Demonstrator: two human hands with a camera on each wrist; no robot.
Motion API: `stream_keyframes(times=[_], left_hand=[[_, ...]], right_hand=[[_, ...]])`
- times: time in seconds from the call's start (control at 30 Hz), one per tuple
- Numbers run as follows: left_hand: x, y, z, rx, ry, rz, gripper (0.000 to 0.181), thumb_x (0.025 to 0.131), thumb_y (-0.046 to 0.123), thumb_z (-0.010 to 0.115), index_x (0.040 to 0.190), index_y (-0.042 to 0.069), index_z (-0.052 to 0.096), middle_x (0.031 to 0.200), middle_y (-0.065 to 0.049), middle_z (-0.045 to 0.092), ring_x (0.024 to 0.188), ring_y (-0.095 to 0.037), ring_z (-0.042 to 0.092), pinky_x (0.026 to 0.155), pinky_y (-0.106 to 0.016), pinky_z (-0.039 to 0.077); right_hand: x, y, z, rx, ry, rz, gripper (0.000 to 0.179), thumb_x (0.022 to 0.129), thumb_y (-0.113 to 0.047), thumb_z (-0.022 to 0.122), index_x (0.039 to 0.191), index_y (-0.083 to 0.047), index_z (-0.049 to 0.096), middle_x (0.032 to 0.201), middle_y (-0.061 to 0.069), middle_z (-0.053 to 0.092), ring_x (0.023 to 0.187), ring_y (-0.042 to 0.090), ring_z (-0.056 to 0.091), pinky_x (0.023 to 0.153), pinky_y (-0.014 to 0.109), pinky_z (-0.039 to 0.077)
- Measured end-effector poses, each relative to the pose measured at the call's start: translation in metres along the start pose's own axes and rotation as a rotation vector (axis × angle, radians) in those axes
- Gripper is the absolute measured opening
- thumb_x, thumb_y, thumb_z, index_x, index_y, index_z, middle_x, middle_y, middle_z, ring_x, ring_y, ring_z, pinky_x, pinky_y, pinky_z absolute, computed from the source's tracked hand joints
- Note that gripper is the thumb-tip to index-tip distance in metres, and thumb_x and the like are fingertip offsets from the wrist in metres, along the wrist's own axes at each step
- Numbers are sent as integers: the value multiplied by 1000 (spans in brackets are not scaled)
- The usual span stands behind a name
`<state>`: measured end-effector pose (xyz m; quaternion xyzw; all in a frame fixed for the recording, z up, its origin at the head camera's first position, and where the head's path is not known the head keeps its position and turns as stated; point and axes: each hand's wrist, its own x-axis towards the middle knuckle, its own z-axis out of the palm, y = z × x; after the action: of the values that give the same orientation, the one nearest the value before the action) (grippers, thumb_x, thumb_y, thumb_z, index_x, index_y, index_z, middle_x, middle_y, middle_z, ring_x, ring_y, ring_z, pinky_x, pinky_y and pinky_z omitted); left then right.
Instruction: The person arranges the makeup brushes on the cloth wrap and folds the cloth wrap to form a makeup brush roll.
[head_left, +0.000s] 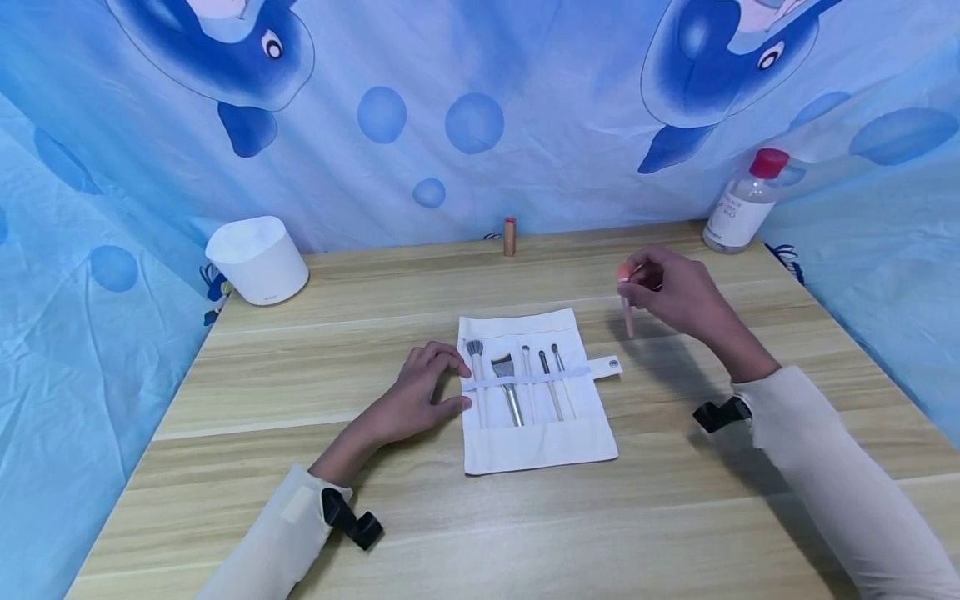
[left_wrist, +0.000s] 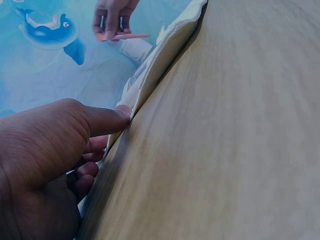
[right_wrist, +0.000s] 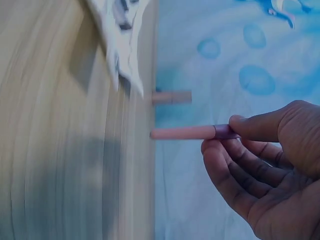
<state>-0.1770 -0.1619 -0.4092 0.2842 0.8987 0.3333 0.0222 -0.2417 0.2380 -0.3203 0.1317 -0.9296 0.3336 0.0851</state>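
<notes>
My left hand (head_left: 420, 392) rests at the left edge of a white cloth brush roll (head_left: 540, 450), with thumb and fingertips touching its border. The roll lies unfolded, and several makeup brushes (head_left: 510, 387) stand in its pocket under a pale strap. In the left wrist view the thumb (left_wrist: 107, 120) lies on the cloth's edge. Right of the roll, my right hand (head_left: 675, 292) is raised above the table and pinches a pink-handled makeup brush (right_wrist: 182, 132) by its purplish ferrule. The handle points down, while the orange-pink head (head_left: 623, 272) shows at the fingers in the head view.
A white round container (head_left: 258, 260) stands at the back left of the wooden table (head_left: 337, 517). A small copper-coloured tube (head_left: 510, 237) is upright at the back edge. A clear bottle with a red cap (head_left: 738, 208) leans at the back right, by the blue dolphin curtain (head_left: 555, 158).
</notes>
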Motion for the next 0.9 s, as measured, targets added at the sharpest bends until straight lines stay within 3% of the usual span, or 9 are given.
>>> stream_keyframes(times=[0.27,0.53,0.9], left_hand=[[0,0,0,2,0,6,32,89,27,78,114,16,61,135,1,44,123,-24,34,104,-44,28],[0,0,1,-2,-3,12,32,89,28,78,114,17,61,135,1,44,122,-23,35,104,-44,28],[-1,0,0,-3,1,16,32,89,27,78,115,17,61,135,0,45,123,-23,35,104,-44,28]], right_hand=[[2,-21,23,125,-122,-43,23,95,-19,71,115,-13,61,92,3,70,78,23,69,65,33,54],[1,-21,47,179,-218,-68,27,96,-18,70,120,-11,58,92,5,72,77,25,71,73,39,53],[-4,-18,61,116,-325,-9,26,96,-16,70,119,-14,58,88,3,69,71,18,69,62,37,52]])
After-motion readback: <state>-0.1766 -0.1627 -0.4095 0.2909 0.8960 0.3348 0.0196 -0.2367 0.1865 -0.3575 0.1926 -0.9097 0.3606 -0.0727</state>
